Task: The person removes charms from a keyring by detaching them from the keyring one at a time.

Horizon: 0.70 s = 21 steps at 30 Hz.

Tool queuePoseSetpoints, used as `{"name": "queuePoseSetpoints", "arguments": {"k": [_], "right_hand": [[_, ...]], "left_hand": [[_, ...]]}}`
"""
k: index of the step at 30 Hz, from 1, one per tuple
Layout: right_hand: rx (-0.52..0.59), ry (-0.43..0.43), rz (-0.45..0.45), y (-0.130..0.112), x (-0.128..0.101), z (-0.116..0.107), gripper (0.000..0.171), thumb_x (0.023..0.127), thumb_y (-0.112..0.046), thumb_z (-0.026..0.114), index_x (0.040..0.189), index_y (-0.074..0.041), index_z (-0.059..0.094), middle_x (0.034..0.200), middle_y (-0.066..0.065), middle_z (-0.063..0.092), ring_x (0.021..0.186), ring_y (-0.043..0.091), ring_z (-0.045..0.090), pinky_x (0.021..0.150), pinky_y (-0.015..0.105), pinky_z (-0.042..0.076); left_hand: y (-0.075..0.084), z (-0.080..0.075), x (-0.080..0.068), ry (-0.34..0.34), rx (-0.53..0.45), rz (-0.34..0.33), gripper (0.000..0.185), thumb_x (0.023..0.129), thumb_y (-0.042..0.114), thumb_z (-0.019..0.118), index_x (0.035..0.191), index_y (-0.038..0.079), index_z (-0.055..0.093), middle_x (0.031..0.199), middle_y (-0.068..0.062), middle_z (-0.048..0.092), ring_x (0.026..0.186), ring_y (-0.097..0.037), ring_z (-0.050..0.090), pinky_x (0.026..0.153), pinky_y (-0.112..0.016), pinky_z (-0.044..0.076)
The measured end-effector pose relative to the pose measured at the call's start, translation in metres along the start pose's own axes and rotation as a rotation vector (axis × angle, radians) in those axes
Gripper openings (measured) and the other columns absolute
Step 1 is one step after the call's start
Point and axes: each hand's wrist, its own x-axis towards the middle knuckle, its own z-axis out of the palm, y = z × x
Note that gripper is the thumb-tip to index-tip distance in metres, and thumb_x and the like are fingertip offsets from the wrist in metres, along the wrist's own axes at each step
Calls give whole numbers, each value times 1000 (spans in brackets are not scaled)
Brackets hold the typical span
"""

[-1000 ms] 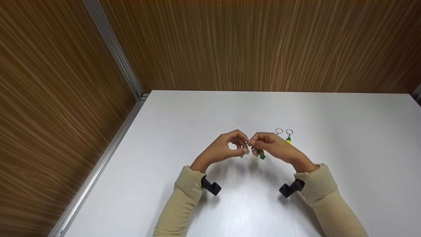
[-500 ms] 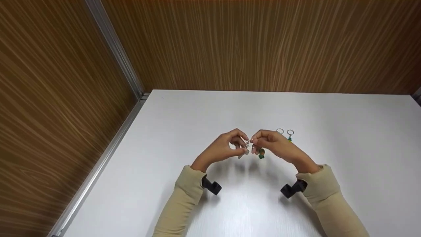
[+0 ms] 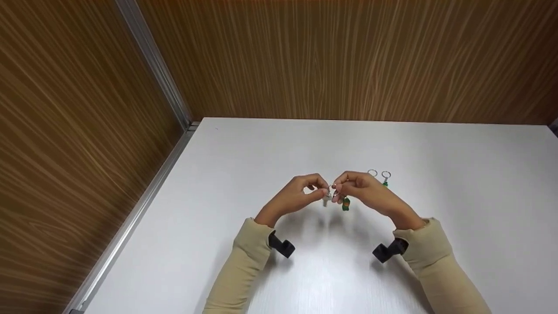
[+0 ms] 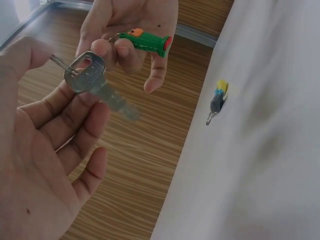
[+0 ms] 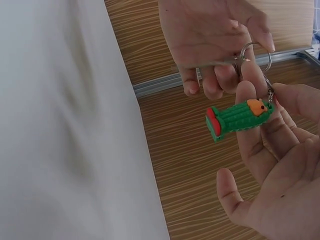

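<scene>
My left hand (image 3: pixel 298 196) pinches a metal split ring (image 5: pixel 270 59) between thumb and fingertip, over the white table. A silver key (image 4: pixel 102 90) hangs there, the ring passing through the hole in its head. From the same ring a short chain (image 5: pixel 270 96) runs to a green figure keychain (image 5: pixel 240 117) with an orange patch and a red end. My right hand (image 3: pixel 364 192) holds this chain and ring end between thumb and finger, and the figure dangles beside its other fingers. Both hands meet almost fingertip to fingertip in the head view.
On the white table (image 3: pixel 244 148), two more rings, a left one (image 3: pixel 372 172) and a right one (image 3: pixel 386 174), lie beyond my right hand, which hides most of what they carry. A yellow, blue and grey keychain (image 4: pixel 218 97) shows in the left wrist view. Wood-grain panels (image 3: pixel 305 61) stand behind and left.
The left thumb and fingers have closed in nearer the ring, and the key now hangs pointing down below them. The right hand stays nearly in place, the green figure hanging straighter.
</scene>
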Motion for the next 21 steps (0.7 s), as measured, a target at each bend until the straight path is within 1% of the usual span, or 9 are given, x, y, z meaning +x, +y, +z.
{"name": "queuePoseSetpoints", "arguments": {"k": [4, 6, 8, 10, 12, 14, 16, 19, 21], "right_hand": [[25, 12, 15, 0, -1, 0, 21, 100, -11, 47, 108, 8, 53, 85, -2, 72, 85, 19, 67, 77, 31, 52], [28, 20, 20, 0, -2, 0, 23, 100, -10, 48, 111, 10, 52, 85, -1, 72, 85, 21, 68, 81, 33, 52], [16, 29, 31, 0, -2, 0, 24, 100, -10, 48, 113, 11, 51, 84, 0, 73, 86, 22, 69, 83, 34, 51], [1, 39, 42, 0, -2, 0, 24, 99, -9, 47, 114, 10, 52, 83, 2, 73, 86, 24, 69, 86, 34, 50], [-10, 50, 47, -1, -1, 0, 22, 99, -9, 47, 113, 8, 53, 83, 3, 73, 86, 25, 69, 87, 34, 50], [-12, 50, 52, -1, -1, 0, 20, 98, -8, 47, 111, 5, 54, 82, 2, 73, 85, 23, 70, 87, 33, 50], [0, 44, 52, -1, 0, 1, 16, 98, -8, 47, 108, 1, 55, 81, 1, 73, 83, 23, 70, 84, 34, 51], [13, 32, 61, 0, 0, 2, 11, 99, -7, 46, 105, -5, 55, 80, -2, 72, 79, 19, 69, 80, 34, 52], [16, 38, 66, -1, 0, 2, 11, 98, -7, 45, 104, -5, 55, 80, -2, 72, 78, 17, 69, 81, 34, 52]], "left_hand": [[-1, 1, 1, 8, -28, -2, 24, 93, 23, 59, 108, 5, 64, 103, -9, 69, 98, -10, 60, 97, -39, 45], [-1, 1, 0, 8, -55, -8, 25, 92, 20, 61, 112, 5, 62, 101, -9, 70, 96, -12, 62, 93, -38, 47], [-1, 1, 0, 0, -87, -14, 26, 92, 17, 60, 115, 5, 60, 97, -11, 70, 91, -16, 64, 82, -34, 49], [-1, 1, 0, -9, -104, -17, 26, 92, 14, 58, 116, 5, 59, 94, -11, 70, 87, -16, 64, 75, -29, 48], [0, 0, 0, -12, -113, -12, 26, 92, 13, 57, 116, 5, 59, 93, -12, 68, 84, -15, 63, 73, -27, 48], [-1, 0, 0, -13, -99, -1, 25, 92, 13, 58, 115, 4, 60, 94, -11, 66, 84, -11, 60, 76, -27, 46], [-1, -1, -1, -17, -84, 9, 25, 91, 13, 59, 114, 5, 61, 95, -9, 63, 84, -6, 56, 79, -28, 45], [-1, -1, -2, -36, -73, 10, 26, 90, 12, 59, 115, 4, 61, 94, -6, 61, 83, -4, 53, 77, -27, 44], [-1, -1, -2, -42, -71, 6, 28, 89, 10, 58, 116, 3, 60, 92, -3, 59, 82, -4, 52, 76, -26, 44]]}}
